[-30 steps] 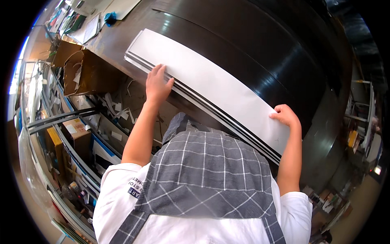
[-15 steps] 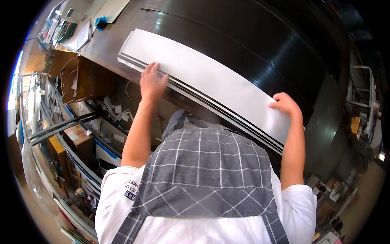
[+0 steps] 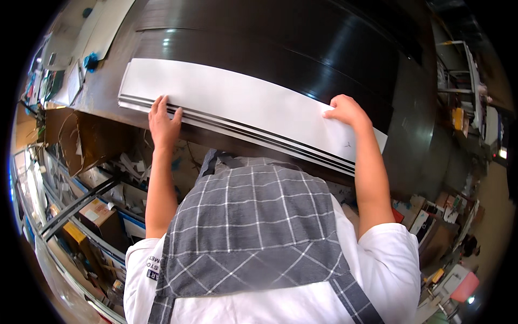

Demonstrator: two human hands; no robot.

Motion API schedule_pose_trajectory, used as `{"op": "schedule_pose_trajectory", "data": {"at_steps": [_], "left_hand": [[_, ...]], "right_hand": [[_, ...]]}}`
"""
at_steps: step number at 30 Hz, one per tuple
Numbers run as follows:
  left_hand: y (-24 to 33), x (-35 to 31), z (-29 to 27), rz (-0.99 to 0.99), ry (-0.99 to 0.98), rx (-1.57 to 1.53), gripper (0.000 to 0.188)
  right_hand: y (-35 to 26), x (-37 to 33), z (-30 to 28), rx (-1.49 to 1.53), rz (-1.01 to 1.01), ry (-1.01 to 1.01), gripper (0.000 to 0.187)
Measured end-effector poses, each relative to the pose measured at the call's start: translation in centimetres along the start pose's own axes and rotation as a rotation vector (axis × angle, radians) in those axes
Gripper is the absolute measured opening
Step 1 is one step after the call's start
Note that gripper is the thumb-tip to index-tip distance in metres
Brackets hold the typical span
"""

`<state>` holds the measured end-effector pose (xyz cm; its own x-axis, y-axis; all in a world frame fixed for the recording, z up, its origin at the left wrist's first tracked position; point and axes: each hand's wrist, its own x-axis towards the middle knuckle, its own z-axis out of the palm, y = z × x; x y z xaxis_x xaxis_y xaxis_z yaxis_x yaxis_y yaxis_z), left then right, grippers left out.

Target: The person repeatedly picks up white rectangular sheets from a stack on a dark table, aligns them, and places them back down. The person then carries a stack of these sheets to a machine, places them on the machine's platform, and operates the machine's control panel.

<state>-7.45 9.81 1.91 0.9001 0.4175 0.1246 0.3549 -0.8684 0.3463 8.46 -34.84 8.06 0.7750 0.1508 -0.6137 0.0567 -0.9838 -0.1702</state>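
A stack of long white sheets lies across the front of a dark tabletop, with dark bands between the layers along its near edge. My left hand touches that near edge toward the stack's left end, its fingers stretched out and its thumb apart. At the right part of the stack my right hand has its fingers curled at the far edge, and its thumb presses the top sheet. How many layers it grips is hidden. A small dark mark shows on the sheet near its right end.
Large glossy dark panels lie beyond the stack. A crumpled blue thing and papers sit at the table's far left. Below left are an open cardboard box, paper scraps and a metal-framed rack. Shelving stands at the right.
The view has turned, so the stack lies more level and farther left in the picture. Both hands stay at about the same places on the stack.
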Motion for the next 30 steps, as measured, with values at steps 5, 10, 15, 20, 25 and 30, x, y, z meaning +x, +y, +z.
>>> {"op": "schedule_pose_trajectory", "data": {"at_steps": [5,10,15,20,25,30], "left_hand": [[0.1,0.2,0.0,0.013,-0.018,0.009,0.054],[9.6,-0.3,2.0,0.219,-0.062,0.001,0.058],[13.7,-0.3,5.6,0.324,-0.209,0.175,0.079],[5.8,4.1,5.4,0.006,-0.157,0.288,0.088],[0.8,9.4,2.2,-0.234,-0.137,0.299,0.094],[-4.7,12.3,1.1,-0.359,-0.07,0.315,0.096]], "right_hand": [[-1.5,-3.9,2.0,-0.283,0.102,0.466,0.065],[-5.4,-4.8,10.4,0.06,-0.353,0.573,0.075],[-0.3,-4.8,12.2,0.007,-0.311,0.657,0.081],[13.3,-4.5,12.2,-0.057,0.091,0.768,0.077],[17.4,-5.7,12.5,-0.159,0.205,0.811,0.069],[17.3,-5.2,12.3,-0.143,0.181,0.813,0.069]]}}
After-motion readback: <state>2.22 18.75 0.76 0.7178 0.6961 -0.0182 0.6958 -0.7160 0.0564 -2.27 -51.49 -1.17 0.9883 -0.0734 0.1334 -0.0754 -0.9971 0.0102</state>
